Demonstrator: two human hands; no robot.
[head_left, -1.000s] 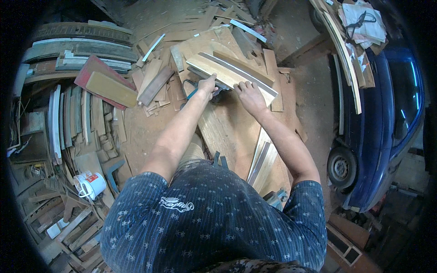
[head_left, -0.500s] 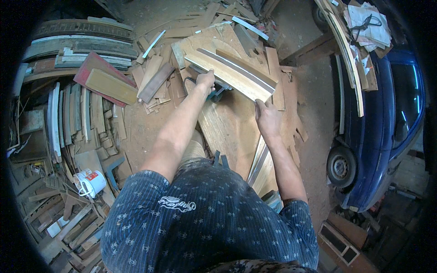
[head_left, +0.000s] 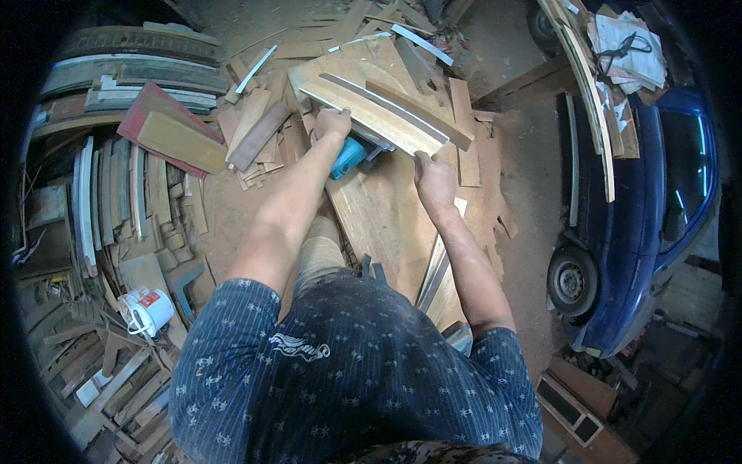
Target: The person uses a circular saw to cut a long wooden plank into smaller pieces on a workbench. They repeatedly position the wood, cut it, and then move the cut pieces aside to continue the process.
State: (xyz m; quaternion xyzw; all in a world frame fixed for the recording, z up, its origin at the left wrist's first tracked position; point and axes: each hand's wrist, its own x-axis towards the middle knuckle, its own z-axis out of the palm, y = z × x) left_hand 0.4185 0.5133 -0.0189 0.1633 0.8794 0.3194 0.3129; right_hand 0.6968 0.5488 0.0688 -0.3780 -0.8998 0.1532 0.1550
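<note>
Nearest me is my dark blue patterned shirt (head_left: 355, 379), with a white script emblem (head_left: 300, 347) across its front. Beyond it a broad plank (head_left: 367, 213) runs away from me below my forearms. My right hand (head_left: 435, 185) is at the near right corner of the pale board (head_left: 363, 111), thumb and fingers pinching its edge. My left hand (head_left: 328, 125) is curled in at the board's near edge, toward its left end; its fingers are tucked out of sight, so I cannot tell whether they close on the wood or on the blue power tool (head_left: 348, 159) just beside them. A second ago my right hand lay over the near edge; now it grips at the corner, and the board has slid leftward, so the brown board (head_left: 425, 117) behind it sticks out past its right end. I judge that the board is now steered more from its ends, while more of the tool's blue body shows below it. A dark strip (head_left: 386, 110) runs along the board. Further off lie loose offcuts (head_left: 263, 139); to the left stands a white bucket (head_left: 161, 311) with a red label, too small to make out; away to the right is a blue car (head_left: 638, 255).
</note>
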